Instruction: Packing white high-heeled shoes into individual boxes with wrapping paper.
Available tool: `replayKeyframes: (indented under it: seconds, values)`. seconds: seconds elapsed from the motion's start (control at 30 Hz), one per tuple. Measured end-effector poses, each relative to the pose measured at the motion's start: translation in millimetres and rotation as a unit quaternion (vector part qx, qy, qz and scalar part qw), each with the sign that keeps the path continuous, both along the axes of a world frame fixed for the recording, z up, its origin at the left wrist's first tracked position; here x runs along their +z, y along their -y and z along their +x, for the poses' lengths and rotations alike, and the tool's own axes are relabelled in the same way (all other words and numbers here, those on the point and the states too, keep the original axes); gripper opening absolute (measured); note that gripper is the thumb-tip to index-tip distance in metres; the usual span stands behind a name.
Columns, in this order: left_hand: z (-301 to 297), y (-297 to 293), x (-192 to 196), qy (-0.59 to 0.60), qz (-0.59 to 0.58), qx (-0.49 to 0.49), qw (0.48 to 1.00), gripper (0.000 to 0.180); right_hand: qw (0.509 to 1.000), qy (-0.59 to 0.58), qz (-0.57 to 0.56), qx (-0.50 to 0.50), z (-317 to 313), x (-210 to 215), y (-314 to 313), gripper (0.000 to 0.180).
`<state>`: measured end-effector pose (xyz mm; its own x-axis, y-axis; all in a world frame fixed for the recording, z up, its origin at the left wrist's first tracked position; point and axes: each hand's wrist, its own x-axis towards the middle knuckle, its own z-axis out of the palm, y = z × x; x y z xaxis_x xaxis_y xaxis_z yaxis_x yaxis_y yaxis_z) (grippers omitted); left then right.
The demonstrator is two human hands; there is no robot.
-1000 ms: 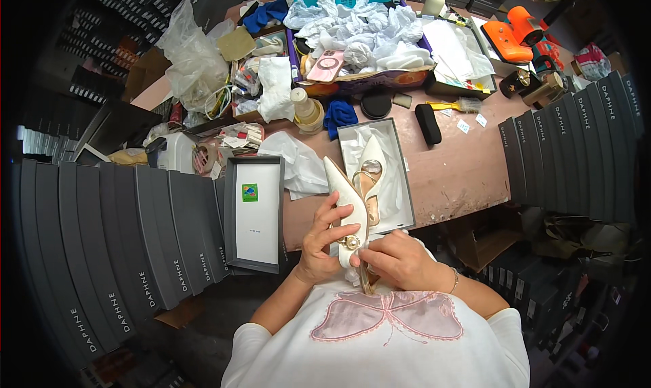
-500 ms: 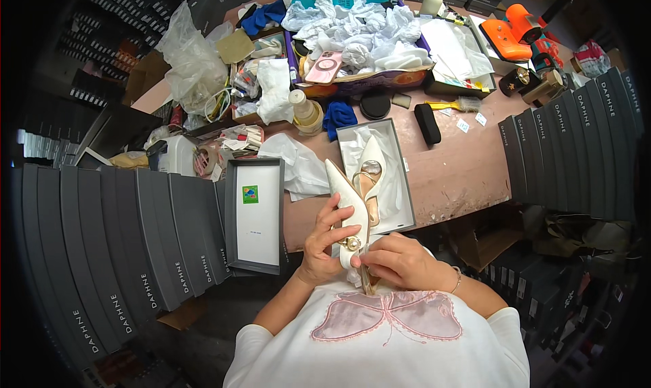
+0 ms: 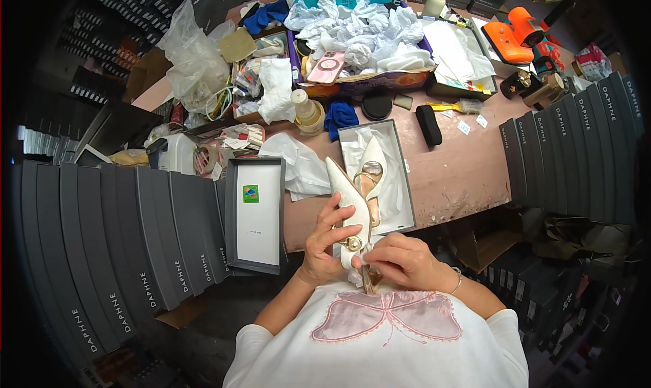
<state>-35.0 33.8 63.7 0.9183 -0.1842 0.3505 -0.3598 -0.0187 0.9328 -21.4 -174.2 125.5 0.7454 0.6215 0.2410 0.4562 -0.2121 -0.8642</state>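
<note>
Just in front of the chest, 1 white pointed shoe [image 3: 348, 186] is held, toe to 11 o'clock; L hand [image 3: 320, 249] is clamped round its side, R hand [image 3: 407, 260] has thumb & fingertips bunched by the heel end, can't tell what's pinched. Status, judging by the lie: 2nd shoe [image 3: 373, 193] is already in the grey box [image 3: 408, 203] at 1 to 2 o'clock, w/ tissue [image 3: 390, 199]; held one is out, lid [image 3: 266, 215] off at 8 to 9. Count: 2 shoes (1 held, 1 boxed), 1 open box, 1 lid, 1 loose paper sheet [image 3: 298, 168] at 10. Further out: 1 bottle [image 3: 308, 113] at 11, 1 blue cloth [image 3: 339, 119] at 12, 1 round black tin [image 3: 376, 106] betw. 12 & 1, 1 black block [image 3: 428, 125] & 1 brush [image 3: 468, 106] at 2, 1 pink phone [image 3: 327, 67] past the cloth. Outermost, 2 rows of upright grey boxes: 1 row [image 3: 152, 232] at 8 to 9, another row [image 3: 556, 161] near 3; approx. 8 & 7, no sure no.
</note>
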Motion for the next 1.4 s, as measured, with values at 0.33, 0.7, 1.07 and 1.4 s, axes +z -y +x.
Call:
replayKeyframes:
  seconds: [0.33,0.7,1.07,1.4]
  values:
    - [2,-2,-17,-0.056,-0.084,0.015,0.995,0.051,0.987,-0.132,0.093,-0.022,19,1,21,0.017]
    - [31,-54,-68,-0.078,-0.035,0.154,0.984,0.035,0.918,-0.258,0.173,-0.246,38,-39,47,0.01]
    - [46,34,-62,-0.112,0.366,-0.061,0.922,0.047,0.915,-0.287,0.112,-0.26,30,-66,64,0.011]
    - [26,100,-168,-0.192,0.325,0.111,0.92,0.071,0.92,-0.257,0.081,-0.284,19,-78,84,0.013]
